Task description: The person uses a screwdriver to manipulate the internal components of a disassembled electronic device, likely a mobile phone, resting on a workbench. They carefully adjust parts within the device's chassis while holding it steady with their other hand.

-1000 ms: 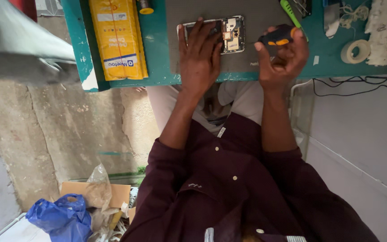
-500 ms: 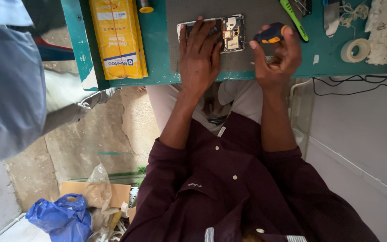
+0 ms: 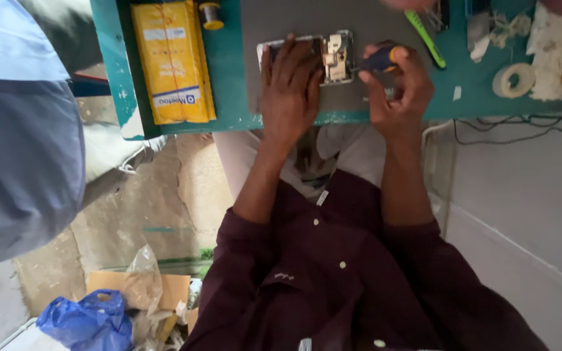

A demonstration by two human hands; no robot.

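Note:
My left hand (image 3: pixel 291 91) lies flat on an opened phone (image 3: pixel 336 55) that rests on a grey mat (image 3: pixel 307 19) on the teal table (image 3: pixel 229 97). The palm covers most of the phone; only its right end with bare metal parts shows. My right hand (image 3: pixel 398 88) is just right of the phone. It grips a small screwdriver (image 3: pixel 378 60) with a blue and orange handle, the tip pointing left at the exposed parts.
A yellow packet (image 3: pixel 172 62) and a small wire spool (image 3: pixel 211 14) lie left of the mat. A green tool (image 3: pixel 425 39), a tape roll (image 3: pixel 514 79) and black cables (image 3: pixel 521 123) sit to the right. Another person in blue-grey clothes (image 3: pixel 21 143) stands at left. A blue bag (image 3: pixel 89 322) lies on the floor.
The person at left has come further into view. My right hand has turned the screwdriver so that its tip now points at the phone. My left hand stays on the phone.

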